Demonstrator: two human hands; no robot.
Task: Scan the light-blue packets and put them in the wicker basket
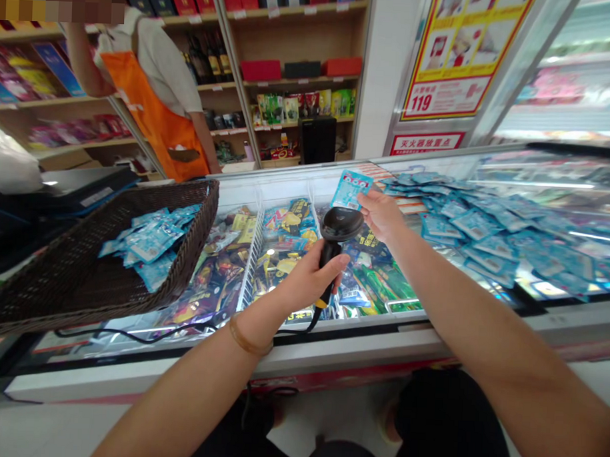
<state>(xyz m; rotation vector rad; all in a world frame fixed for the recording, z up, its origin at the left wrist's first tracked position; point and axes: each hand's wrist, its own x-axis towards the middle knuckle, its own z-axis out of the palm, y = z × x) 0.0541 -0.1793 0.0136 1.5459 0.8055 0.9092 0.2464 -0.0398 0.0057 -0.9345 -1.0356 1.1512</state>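
Wrapped round the handle of a black barcode scanner (342, 224), my left hand (311, 275) holds it upright over the freezer's glass top. A light blue packet (351, 188) is pinched at its right edge by my right hand (383, 214). The packet is just beyond the scanner's head, its printed side towards me; whether the two touch I cannot tell. To the right, many similar blue packets (485, 221) lie spread in a heap on the glass. More blue packets (154, 240) are piled in a dark brown woven basket (191, 251) at the left.
Beneath the glass of the chest freezer (371, 341) are colourful frozen packs (290, 221) between white wire dividers. The scanner's black cable (146, 336) runs along the front edge. A person in an orange apron (153, 116) stands behind, near stocked shelves (296, 55).
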